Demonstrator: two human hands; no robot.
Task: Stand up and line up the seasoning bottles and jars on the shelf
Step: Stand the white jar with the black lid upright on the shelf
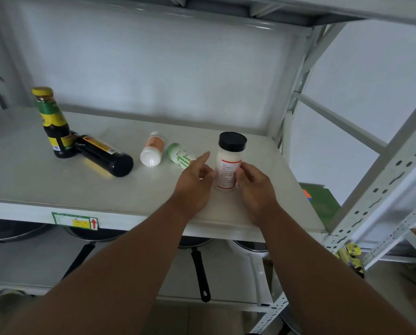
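A white jar with a black cap stands upright near the right front of the shelf, its long axis vertical and the cap pointing up, framed between two hands. The right hand curls its fingers against the jar's right side; the left hand sits just beside its left side with the forefinger stretched out, and whether that hand actually touches the jar cannot be told. The step in hand looks like settling this jar on its base — best done, by this reading, by easing off only once the bottom sits flat, then nudging it square with the shelf's front edge so the others can line up beside it. Just left lie two small bottles on their sides: a green bottle, its long axis running back-left to front-right, partly hidden by the left hand, and an orange bottle, its base toward the camera. Farther left a dark bottle lies flat, neck against a standing dark bottle with a yellow cap — three still to raise.
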